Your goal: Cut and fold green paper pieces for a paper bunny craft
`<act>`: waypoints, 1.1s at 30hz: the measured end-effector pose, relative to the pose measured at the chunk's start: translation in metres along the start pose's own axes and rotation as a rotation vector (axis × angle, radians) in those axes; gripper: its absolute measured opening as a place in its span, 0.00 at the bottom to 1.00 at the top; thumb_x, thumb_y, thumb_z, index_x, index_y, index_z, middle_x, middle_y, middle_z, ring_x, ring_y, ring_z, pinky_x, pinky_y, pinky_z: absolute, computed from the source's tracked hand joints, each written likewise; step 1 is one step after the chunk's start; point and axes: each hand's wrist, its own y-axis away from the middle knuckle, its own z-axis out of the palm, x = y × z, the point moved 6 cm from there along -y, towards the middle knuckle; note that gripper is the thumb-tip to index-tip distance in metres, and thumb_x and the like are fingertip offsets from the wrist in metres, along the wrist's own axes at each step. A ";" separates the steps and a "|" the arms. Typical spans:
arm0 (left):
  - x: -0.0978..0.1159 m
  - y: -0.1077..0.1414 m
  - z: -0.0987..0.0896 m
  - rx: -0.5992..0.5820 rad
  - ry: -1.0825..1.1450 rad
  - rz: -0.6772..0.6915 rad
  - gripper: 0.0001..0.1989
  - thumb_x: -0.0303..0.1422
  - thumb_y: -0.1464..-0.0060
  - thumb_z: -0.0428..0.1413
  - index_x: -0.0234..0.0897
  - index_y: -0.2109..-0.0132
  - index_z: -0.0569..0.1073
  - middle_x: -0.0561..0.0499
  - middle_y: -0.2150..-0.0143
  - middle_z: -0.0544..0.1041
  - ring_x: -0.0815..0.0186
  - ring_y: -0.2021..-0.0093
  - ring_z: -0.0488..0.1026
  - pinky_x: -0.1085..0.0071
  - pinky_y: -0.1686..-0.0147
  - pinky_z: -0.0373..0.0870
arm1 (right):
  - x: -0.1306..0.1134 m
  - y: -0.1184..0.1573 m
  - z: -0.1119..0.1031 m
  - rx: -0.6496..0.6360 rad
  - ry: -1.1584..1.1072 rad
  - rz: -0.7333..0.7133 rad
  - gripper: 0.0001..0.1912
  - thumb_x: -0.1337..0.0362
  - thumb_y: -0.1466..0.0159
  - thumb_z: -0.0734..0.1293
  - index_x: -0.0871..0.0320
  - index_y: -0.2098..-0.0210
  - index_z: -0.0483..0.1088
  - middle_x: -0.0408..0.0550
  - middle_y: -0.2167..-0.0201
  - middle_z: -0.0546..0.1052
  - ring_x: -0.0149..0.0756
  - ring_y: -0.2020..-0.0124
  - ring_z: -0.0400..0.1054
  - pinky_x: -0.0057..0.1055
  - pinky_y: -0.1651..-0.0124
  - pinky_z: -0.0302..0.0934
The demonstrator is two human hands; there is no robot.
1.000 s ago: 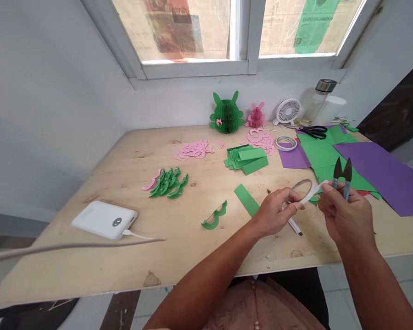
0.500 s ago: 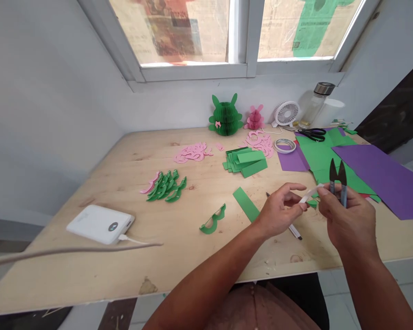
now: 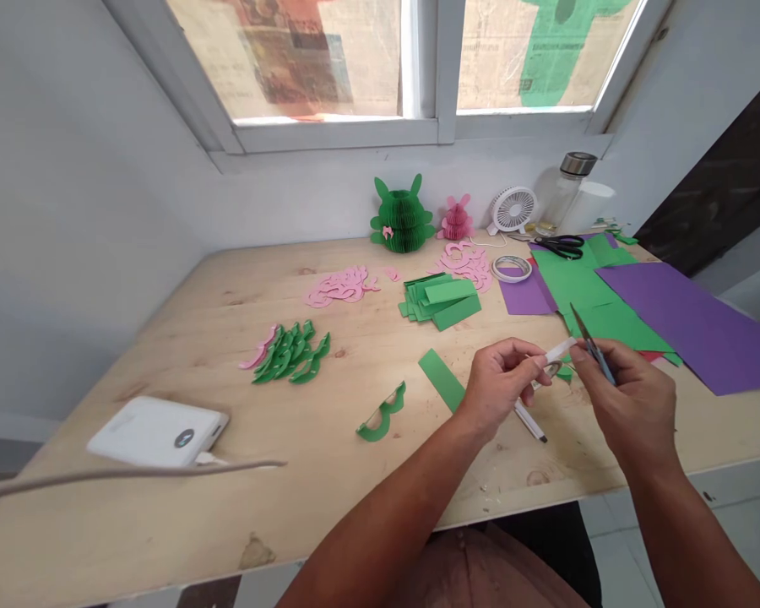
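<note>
Dark metal snips (image 3: pixel 591 344) swung to 11 o'clock, gripped by right hand (image 3: pixel 634 399); left hand (image 3: pixel 502 382) pinched white tape strip (image 3: pixel 559 350); slack risked self-sticking.

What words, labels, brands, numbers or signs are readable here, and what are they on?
None can be read clearly.
Newspaper-like sheets at the window: print, too small and blurred.
White power bank: its round display shows a mark too small to read.
Snips and white tape strip: no readable lettering.
</note>
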 end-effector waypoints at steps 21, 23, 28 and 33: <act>0.000 0.004 -0.007 0.055 0.029 0.009 0.09 0.36 0.52 0.59 0.33 0.69 0.72 0.54 0.78 0.73 0.77 0.84 0.60 0.78 0.83 0.55 | 0.023 0.007 0.027 -0.110 -0.279 0.200 0.16 0.52 0.50 0.73 0.59 0.73 0.72 0.37 0.84 0.62 0.25 0.82 0.52 0.25 0.81 0.47; 0.000 0.004 -0.007 0.055 0.032 0.002 0.09 0.35 0.52 0.59 0.33 0.69 0.72 0.54 0.78 0.73 0.78 0.84 0.59 0.78 0.83 0.54 | 0.025 0.005 0.023 -0.058 -0.304 0.219 0.16 0.53 0.50 0.73 0.59 0.72 0.72 0.37 0.82 0.62 0.25 0.81 0.52 0.24 0.80 0.48; -0.001 0.003 -0.012 0.070 0.052 -0.008 0.08 0.35 0.52 0.59 0.33 0.69 0.72 0.54 0.78 0.73 0.78 0.85 0.59 0.77 0.83 0.53 | 0.032 0.001 -0.004 0.154 -0.422 0.277 0.16 0.54 0.49 0.74 0.59 0.70 0.71 0.37 0.79 0.61 0.24 0.80 0.51 0.24 0.81 0.47; -0.001 0.002 -0.015 0.080 0.073 0.002 0.08 0.34 0.52 0.59 0.33 0.69 0.71 0.54 0.78 0.73 0.78 0.86 0.58 0.77 0.83 0.52 | 0.049 0.011 -0.035 0.298 -0.480 0.334 0.16 0.59 0.53 0.77 0.60 0.71 0.71 0.38 0.77 0.59 0.23 0.79 0.50 0.27 0.80 0.47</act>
